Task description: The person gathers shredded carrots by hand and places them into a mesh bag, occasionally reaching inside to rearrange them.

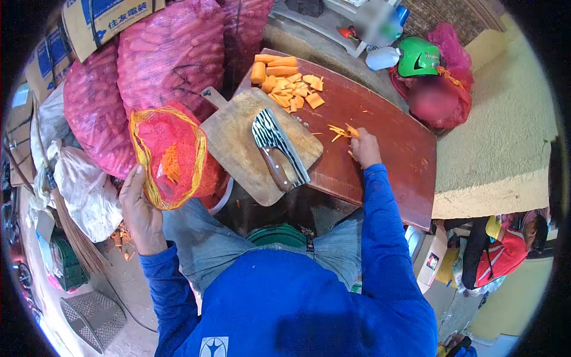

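My left hand (141,208) grips the yellow rim of a red mesh bag (199,152), which hangs open with shredded carrot (171,163) inside. My right hand (366,147) is at the red board (386,172), its fingers closed round some carrot strips (339,131). Between my hands a wooden cutting board (235,149) lies tilted on the red board's left part. A knife (277,149) with a striped blade and brown handle rests on it. Cut carrot pieces (294,89) are heaped beyond the cutting board.
Large pink mesh sacks (172,53) full of carrots stand at the upper left, with cardboard boxes (107,24) above. A green helmet (418,56) and a red bag (458,101) sit at the upper right. A broom (74,232) and a grey basket (93,321) are lower left.
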{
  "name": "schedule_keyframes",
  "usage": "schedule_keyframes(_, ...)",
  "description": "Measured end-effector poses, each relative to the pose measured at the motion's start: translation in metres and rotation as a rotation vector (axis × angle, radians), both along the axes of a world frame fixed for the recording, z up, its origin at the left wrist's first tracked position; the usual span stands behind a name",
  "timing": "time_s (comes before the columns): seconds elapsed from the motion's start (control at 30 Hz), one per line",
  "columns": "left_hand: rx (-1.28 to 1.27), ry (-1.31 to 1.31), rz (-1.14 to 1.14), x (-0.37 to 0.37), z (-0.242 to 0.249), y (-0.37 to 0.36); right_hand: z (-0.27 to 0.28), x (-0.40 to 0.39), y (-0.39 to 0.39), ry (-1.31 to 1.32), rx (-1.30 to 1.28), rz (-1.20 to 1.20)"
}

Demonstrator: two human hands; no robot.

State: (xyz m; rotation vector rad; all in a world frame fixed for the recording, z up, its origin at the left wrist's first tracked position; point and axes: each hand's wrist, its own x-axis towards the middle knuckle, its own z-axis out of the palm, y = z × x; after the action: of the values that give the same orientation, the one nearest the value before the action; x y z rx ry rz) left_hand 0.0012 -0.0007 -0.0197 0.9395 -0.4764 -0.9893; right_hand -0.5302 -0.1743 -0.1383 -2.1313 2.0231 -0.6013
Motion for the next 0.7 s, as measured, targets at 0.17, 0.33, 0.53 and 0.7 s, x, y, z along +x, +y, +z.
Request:
schedule_keyframes(0.17,-0.012,0.025,0.003,0.002,0.0,-0.001,-0.038,-0.04,-0.032,-0.596,-0.078,-0.122)
schedule_keyframes(0.33,0.002,0.031,0.077,0.002,-0.007,-0.007,0.039,0.027,-0.006,-1.273,0.144,-0.24)
schedule_keyframes(0.53,-0.049,0.053,0.039,-0.004,-0.003,-0.009,0.127,0.181,0.014,-1.539,0.369,0.115)
schedule_keyframes(0.7,-0.033,0.054,0.086,0.0,-0.005,-0.007,0.175,0.31,0.036,-1.737,0.548,0.524)
